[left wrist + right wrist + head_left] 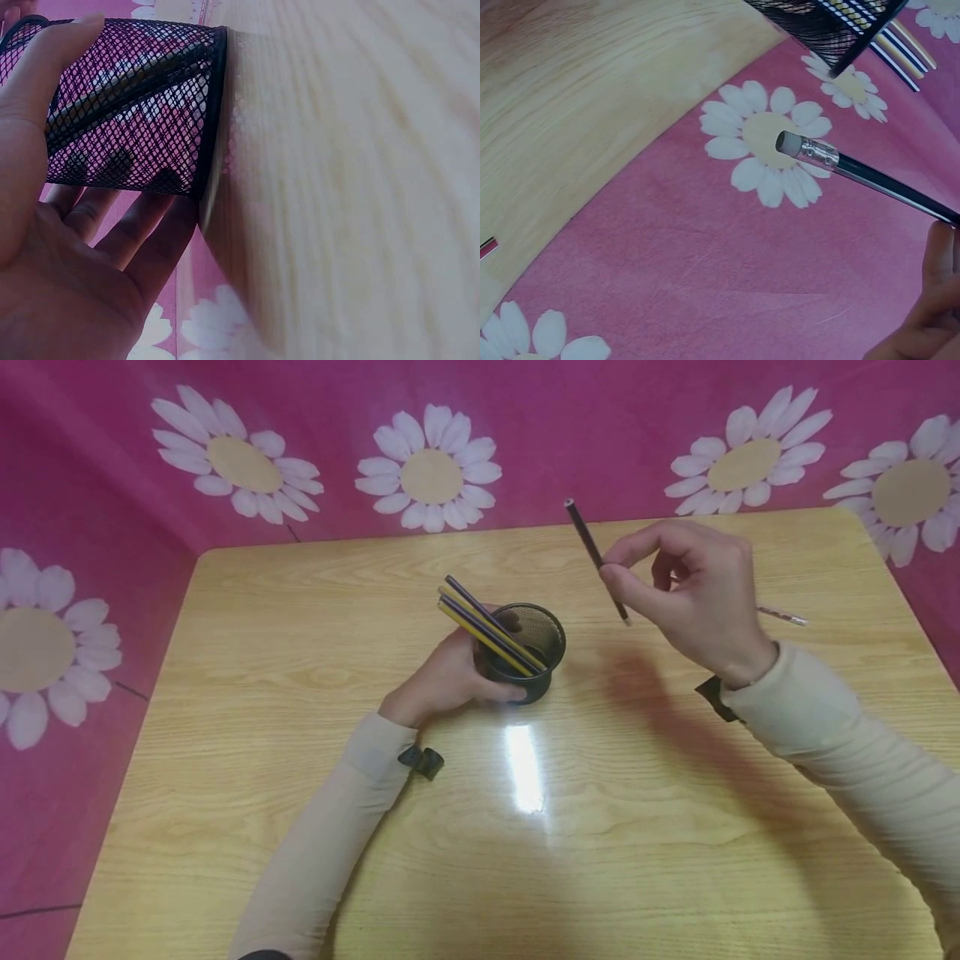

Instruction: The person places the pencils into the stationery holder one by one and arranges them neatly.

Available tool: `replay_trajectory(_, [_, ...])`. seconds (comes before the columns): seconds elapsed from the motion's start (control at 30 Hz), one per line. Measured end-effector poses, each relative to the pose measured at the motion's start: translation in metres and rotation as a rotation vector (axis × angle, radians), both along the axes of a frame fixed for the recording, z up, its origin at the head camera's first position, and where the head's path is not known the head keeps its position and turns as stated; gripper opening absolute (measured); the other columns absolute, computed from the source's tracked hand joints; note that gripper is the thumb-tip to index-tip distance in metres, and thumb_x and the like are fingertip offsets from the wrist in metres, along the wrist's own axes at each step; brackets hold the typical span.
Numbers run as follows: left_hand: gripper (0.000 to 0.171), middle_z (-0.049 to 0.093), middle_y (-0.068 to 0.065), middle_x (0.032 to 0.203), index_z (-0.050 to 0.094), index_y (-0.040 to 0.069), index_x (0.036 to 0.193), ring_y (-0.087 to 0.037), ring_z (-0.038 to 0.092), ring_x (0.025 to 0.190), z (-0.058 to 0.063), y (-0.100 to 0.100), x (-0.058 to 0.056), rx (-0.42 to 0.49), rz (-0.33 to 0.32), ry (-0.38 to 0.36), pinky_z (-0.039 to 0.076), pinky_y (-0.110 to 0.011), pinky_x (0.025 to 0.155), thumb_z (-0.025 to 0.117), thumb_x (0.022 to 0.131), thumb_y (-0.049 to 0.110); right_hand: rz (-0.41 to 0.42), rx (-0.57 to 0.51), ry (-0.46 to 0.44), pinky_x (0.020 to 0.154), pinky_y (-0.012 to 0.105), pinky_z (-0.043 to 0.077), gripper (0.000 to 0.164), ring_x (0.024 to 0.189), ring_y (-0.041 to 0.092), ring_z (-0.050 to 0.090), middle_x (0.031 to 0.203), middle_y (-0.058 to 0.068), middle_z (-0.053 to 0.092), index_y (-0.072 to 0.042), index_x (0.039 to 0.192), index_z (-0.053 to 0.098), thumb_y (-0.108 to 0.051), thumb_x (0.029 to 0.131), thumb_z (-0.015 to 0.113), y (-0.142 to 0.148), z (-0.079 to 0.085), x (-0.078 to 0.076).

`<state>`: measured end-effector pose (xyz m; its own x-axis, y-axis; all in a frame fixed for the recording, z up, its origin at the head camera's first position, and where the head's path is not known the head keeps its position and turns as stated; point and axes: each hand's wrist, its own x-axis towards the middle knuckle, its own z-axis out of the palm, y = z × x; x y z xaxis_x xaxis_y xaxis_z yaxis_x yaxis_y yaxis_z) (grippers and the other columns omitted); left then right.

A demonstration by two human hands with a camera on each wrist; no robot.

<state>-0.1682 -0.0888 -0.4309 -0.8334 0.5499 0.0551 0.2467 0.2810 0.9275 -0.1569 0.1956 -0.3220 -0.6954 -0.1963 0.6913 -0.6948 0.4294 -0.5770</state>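
A black mesh pencil cup (546,628) stands on the wooden table, and my left hand (448,677) grips it from its left side. In the left wrist view the thumb and fingers wrap around the mesh wall (161,150). Several yellow and dark striped pencils (480,625) lean leftward out of the cup. To the cup's right, above the table, my right hand (697,585) pinches a black pencil (587,537) between thumb and index finger. The right wrist view shows that pencil's metal band and eraser (789,143) pointing away from the hand; in the head view this end is lower.
Partly hidden behind my right hand, a light patterned pencil (782,615) lies on the table (300,635). A pink cloth with white flowers (551,435) hangs behind the table's far edge and beside its left side. Light reflects off the tabletop in front of the cup.
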Motion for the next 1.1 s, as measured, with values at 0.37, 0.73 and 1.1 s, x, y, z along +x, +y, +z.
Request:
replay_trajectory(0.37, [0.098,0.058,-0.010,0.152,0.048,0.004,0.152,-0.022,0.052,0.142,0.002,0.000,0.002,-0.008,-0.005,-0.003,0.028,-0.038,0.128,0.104,0.072,0.016,0.106,-0.132,0.000,0.053,0.017,0.029,0.006,0.055,0.004,0.041,0.086,0.009,0.079,0.007,0.090,0.079,0.007,0.085,0.081,-0.017,0.009,0.001])
replay_trajectory(0.73, [0.097,0.058,-0.014,0.151,0.047,0.003,0.151,-0.023,0.053,0.141,0.009,0.002,0.006,-0.007,0.000,0.008,0.029,-0.036,0.127,0.103,0.072,0.011,0.170,-0.191,0.021,0.053,0.018,0.028,0.007,0.055,0.005,0.041,0.086,0.011,0.079,0.007,0.090,0.079,0.000,0.087,0.081,-0.036,0.014,0.001])
replay_trajectory(1.1, [0.097,0.058,-0.016,0.151,0.047,0.001,0.152,-0.023,0.054,0.140,0.009,0.002,0.005,0.013,-0.006,0.004,0.031,-0.036,0.126,0.102,0.073,0.009,0.261,-0.181,-0.018,0.052,0.019,0.032,0.004,0.058,0.008,0.044,0.090,0.010,0.080,0.009,0.092,0.077,0.008,0.088,0.078,-0.058,0.012,0.002])
